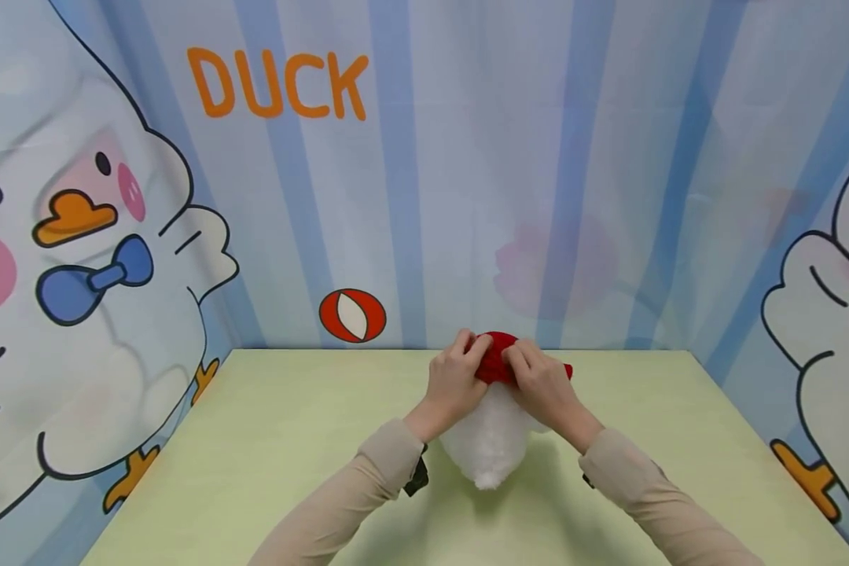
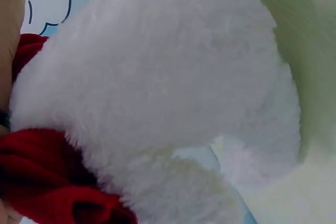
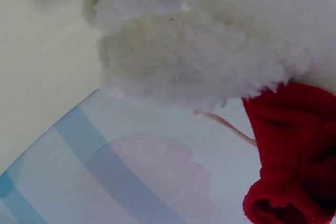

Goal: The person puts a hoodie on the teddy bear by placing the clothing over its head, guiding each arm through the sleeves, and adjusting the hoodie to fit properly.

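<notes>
A fluffy white plush toy (image 1: 486,440) is held over the table, with a red doll garment (image 1: 497,355) around its far end. My left hand (image 1: 456,379) grips the garment's left side with curled fingers, and my right hand (image 1: 543,385) pinches it on the right. Seen from the left wrist, white fur (image 2: 157,66) fills the middle, and folds of red cloth (image 2: 37,163) lie at the lower left. In the right wrist view a short red sleeve (image 3: 289,198) hangs with its cuff open, near a thin pale cord (image 3: 226,125). The hands hide part of the garment.
The pale yellow-green table (image 1: 311,409) ends at a blue-and-white striped curtain (image 1: 460,173) printed with ducks and a red-and-white ball. A dark wrist device (image 1: 416,476) shows below the left sleeve.
</notes>
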`<act>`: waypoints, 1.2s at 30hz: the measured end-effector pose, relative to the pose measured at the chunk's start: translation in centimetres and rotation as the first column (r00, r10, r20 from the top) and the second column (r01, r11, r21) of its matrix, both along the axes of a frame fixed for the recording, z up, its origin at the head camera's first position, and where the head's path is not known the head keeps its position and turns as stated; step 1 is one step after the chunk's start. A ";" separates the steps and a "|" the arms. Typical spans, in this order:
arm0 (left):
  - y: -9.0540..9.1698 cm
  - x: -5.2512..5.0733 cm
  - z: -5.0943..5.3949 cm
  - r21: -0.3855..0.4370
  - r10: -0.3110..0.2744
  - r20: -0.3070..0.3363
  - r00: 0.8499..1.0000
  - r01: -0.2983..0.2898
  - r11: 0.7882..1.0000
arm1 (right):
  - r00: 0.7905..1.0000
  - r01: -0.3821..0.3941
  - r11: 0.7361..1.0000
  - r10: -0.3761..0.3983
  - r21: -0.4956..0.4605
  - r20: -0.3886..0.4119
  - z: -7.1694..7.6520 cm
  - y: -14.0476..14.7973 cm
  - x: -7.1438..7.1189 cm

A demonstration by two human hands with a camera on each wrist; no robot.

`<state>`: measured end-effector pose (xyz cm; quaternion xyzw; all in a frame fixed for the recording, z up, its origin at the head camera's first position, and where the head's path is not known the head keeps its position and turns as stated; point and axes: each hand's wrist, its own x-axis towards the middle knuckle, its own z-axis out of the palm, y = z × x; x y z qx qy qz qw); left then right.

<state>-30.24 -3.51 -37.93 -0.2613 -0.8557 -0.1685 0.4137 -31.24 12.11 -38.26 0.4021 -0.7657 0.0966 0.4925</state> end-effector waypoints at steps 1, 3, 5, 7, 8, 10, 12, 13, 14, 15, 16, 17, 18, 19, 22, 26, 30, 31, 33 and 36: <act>0.0 0.0 0.0 -0.002 0.002 -0.010 1.000 -0.002 1.000 | 1.000 -0.005 1.000 0.006 0.007 -0.014 0.0 0.1 0.0; 0.1 0.0 -0.1 -0.004 0.009 -0.047 0.999 -0.009 1.000 | 0.999 -0.019 0.999 0.020 0.025 -0.033 0.0 0.2 0.0; 0.1 0.1 -0.1 -0.012 0.015 -0.111 0.994 -0.017 1.000 | 0.999 -0.043 0.998 0.044 0.037 -0.030 0.2 0.4 0.0; 0.2 0.2 -0.2 -0.028 0.016 -0.187 0.982 -0.022 0.999 | 0.997 -0.072 0.997 0.072 0.036 -0.007 0.4 0.5 0.0; 0.2 0.2 -0.3 -0.034 0.013 -0.223 0.975 -0.021 0.999 | 0.996 -0.087 0.996 0.087 0.027 0.011 0.4 0.6 0.0; 0.3 0.3 -0.4 -0.039 0.003 -0.265 0.964 -0.013 0.999 | 0.992 -0.109 0.994 0.110 -0.016 0.069 0.5 0.8 0.1; 0.3 0.2 -0.4 -0.033 -0.017 -0.241 0.970 0.010 0.999 | 0.986 -0.099 0.993 0.107 -0.067 0.129 0.5 1.2 0.1; 0.2 0.2 -0.4 -0.025 -0.035 -0.207 0.978 0.030 0.999 | 0.983 -0.086 0.993 0.098 -0.085 0.155 0.5 1.3 0.2; 0.1 0.2 -0.4 -0.015 -0.051 -0.167 0.985 0.049 0.999 | 0.979 -0.069 0.993 0.087 -0.101 0.182 0.5 1.4 0.2; 0.1 0.3 -0.3 -0.005 -0.065 -0.116 0.991 0.064 0.998 | 0.976 -0.048 0.993 0.070 -0.109 0.207 0.5 1.5 0.3; 0.0 0.3 -0.2 0.003 -0.077 -0.059 0.995 0.077 0.997 | 0.974 -0.025 0.994 0.049 -0.109 0.223 0.6 1.5 0.4; -0.1 0.4 -0.1 0.004 -0.088 0.003 0.996 0.088 0.996 | 0.972 -0.006 0.995 0.030 -0.103 0.233 0.6 1.5 0.5; -0.2 0.5 0.1 0.001 -0.097 0.071 0.993 0.098 0.995 | 0.971 0.009 0.996 0.014 -0.094 0.237 0.7 1.4 0.6; -0.2 0.6 0.4 -0.003 -0.105 0.132 0.986 0.106 0.994 | 0.971 0.020 0.996 0.001 -0.084 0.239 0.7 1.4 0.6; -0.3 0.8 1.5 0.016 -0.115 0.318 0.941 0.116 0.993 | 0.973 0.048 0.997 -0.035 -0.052 0.228 0.6 1.3 0.8; -0.3 0.6 2.3 0.099 -0.089 0.427 0.900 0.052 0.994 | 0.974 0.043 0.998 -0.034 -0.035 0.225 0.6 1.3 0.9; -0.1 0.3 2.0 0.128 -0.029 0.349 0.937 -0.017 0.992 | 0.943 0.010 0.998 0.013 -0.066 0.332 0.8 1.3 0.9; 0.0 0.3 1.8 0.128 -0.015 0.318 0.948 -0.027 0.991 | 0.931 0.005 0.997 0.024 -0.079 0.365 0.9 1.2 0.8; 0.2 0.3 1.5 0.130 0.002 0.248 0.969 -0.036 0.991 | 0.906 0.000 0.993 0.049 -0.116 0.421 1.0 1.2 0.9; 0.7 0.2 1.0 0.140 0.006 0.123 0.992 -0.024 0.990 | 0.889 -0.001 0.984 0.082 -0.176 0.452 1.4 0.9 1.1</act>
